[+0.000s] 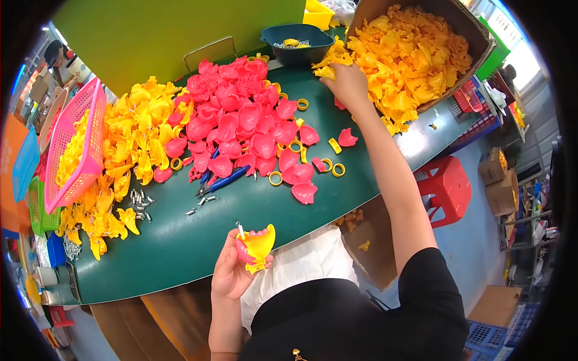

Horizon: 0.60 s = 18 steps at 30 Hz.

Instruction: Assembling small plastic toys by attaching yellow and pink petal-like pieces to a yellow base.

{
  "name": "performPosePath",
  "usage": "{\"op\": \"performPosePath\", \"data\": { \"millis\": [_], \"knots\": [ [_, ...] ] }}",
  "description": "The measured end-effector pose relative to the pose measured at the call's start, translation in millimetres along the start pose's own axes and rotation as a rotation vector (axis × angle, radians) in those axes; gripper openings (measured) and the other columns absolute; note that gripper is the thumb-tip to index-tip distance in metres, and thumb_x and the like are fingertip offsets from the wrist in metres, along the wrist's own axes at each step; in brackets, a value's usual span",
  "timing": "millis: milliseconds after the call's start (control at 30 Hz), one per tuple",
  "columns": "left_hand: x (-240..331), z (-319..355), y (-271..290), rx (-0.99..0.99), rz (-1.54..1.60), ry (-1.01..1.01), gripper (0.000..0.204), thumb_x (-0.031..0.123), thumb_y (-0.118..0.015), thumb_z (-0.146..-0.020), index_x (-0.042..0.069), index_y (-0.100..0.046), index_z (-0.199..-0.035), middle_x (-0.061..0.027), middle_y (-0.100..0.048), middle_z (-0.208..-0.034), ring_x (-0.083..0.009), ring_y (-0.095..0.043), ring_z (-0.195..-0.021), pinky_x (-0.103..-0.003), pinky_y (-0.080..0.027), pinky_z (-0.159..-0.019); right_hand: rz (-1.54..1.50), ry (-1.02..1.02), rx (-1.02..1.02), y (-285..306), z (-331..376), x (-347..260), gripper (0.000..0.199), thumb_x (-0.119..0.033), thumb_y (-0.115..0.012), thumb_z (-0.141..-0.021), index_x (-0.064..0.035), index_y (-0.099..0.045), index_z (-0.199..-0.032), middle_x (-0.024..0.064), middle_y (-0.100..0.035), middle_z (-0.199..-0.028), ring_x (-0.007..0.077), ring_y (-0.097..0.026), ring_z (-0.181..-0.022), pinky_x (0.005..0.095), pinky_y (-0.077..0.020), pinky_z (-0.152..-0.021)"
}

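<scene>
Close to the table's front edge, my left hand [231, 269] grips a small toy part [259, 243], a yellow curved plastic shell joined to a pink piece. A little metal spring pin [240, 230] sticks up from its top. My right arm stretches to the far side, where my right hand [349, 86] closes its fingers on a yellow plastic piece [326, 73] beside the cardboard box [442, 96]. That box leans open, full of the same yellow pieces [409, 51]. Pink plastic shells [232, 117] lie heaped in mid-table, with yellow rings [276, 178] scattered by them.
Blue-handled pliers [226, 180] and metal spring pins [141, 201] lie on the green table [180, 253]. Yellow pieces spill from a pink basket [90, 150] at left. A dark bowl [298, 45] stands at the back. A red stool [448, 189] is right; another person [72, 63] is far left.
</scene>
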State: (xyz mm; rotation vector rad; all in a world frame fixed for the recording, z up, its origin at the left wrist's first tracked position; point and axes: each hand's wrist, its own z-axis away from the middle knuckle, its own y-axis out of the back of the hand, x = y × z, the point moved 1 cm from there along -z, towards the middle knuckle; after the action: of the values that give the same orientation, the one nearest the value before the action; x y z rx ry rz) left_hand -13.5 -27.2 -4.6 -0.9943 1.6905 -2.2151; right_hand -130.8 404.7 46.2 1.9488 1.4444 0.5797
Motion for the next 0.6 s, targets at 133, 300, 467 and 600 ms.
{"op": "performPosePath", "data": {
  "millis": [133,300,467,600],
  "knots": [
    [-3.6,-12.6,-4.0,-0.038,0.032,0.080,0.057,0.027,-0.057,-0.096,0.004,-0.033,-0.142,-0.0199,-0.048,-0.134,-0.0409,-0.062,-0.103,-0.048,-0.054,-0.086,0.234,-0.132,-0.294,-30.4,-7.9,4.0,0.023,-0.028,-0.074,-0.075,-0.0092,-0.071,-0.088,0.0140,-0.070,-0.085,0.0328,-0.066,-0.083,0.0444,-0.0534,-0.074],
    [-4.9,-10.9,5.0,-0.041,0.090,0.101,0.054,0.025,-0.053,-0.095,0.001,-0.036,-0.140,-0.0212,-0.048,-0.136,-0.0410,-0.062,-0.103,-0.048,-0.054,-0.087,-0.092,-0.041,-0.151,3.3,5.6,-13.1,0.024,-0.016,-0.075,-0.073,-0.0098,-0.074,-0.096,0.0125,-0.071,-0.090,0.0308,-0.064,-0.092,0.0437,-0.0516,-0.081],
    [-0.2,-15.1,5.8,-0.023,0.057,0.095,0.052,0.024,-0.054,-0.093,0.001,-0.039,-0.137,-0.0204,-0.050,-0.134,-0.0412,-0.063,-0.099,-0.051,-0.052,-0.086,-0.546,0.090,-0.180,22.4,11.9,36.5,0.039,-0.016,-0.074,-0.078,-0.0081,-0.067,-0.116,0.0133,-0.062,-0.122,0.0305,-0.055,-0.116,0.0382,-0.0415,-0.101],
    [1.9,-19.0,8.5,-0.015,0.036,0.100,0.054,0.028,-0.055,-0.092,0.003,-0.040,-0.137,-0.0192,-0.051,-0.132,-0.0406,-0.062,-0.095,-0.050,-0.053,-0.083,0.250,-0.476,0.083,48.2,-8.5,147.3,0.041,-0.042,-0.053,-0.093,-0.0122,-0.067,-0.118,0.0142,-0.055,-0.132,0.0390,-0.039,-0.130,0.0551,-0.0350,-0.103]
  ]
}}
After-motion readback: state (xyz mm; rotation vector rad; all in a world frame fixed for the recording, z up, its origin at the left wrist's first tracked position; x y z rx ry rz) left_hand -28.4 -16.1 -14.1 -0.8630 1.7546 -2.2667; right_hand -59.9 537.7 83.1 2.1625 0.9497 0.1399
